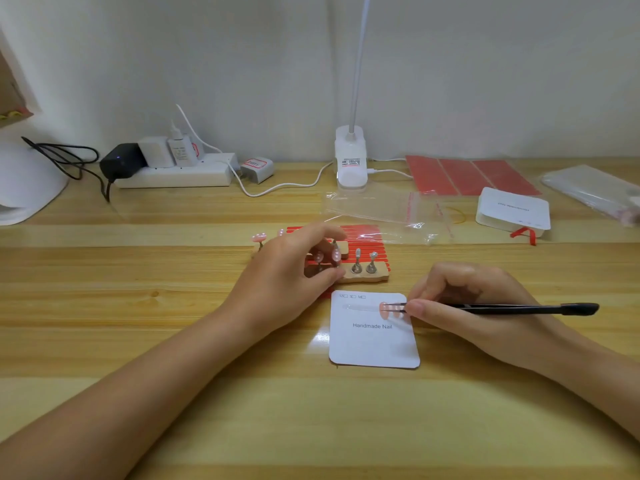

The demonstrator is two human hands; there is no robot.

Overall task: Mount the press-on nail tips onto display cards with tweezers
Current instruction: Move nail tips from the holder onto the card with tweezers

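A white display card [372, 344] printed "Handmade Nail" lies flat on the wooden table. My right hand [464, 306] grips black tweezers [512, 309], whose tips touch a pink nail tip [383, 309] on the card's clear strip; a second pink tip [397, 311] sits just right of it. My left hand [294, 275] is over the wooden nail stand [377, 273], with thumb and curled fingers around a small metal holder [320, 266] there. Two more metal holders [363, 263] stand upright on the block. A pink tip [258, 237] sits at the stand's left end.
A red striped adhesive sheet [367, 242] lies under the stand. Behind it are a clear zip bag [381, 209], red tape sheets [467, 176], a stack of cards [512, 213], a lamp base [351, 161], a power strip [173, 173] with chargers, and plastic sleeves [595, 192].
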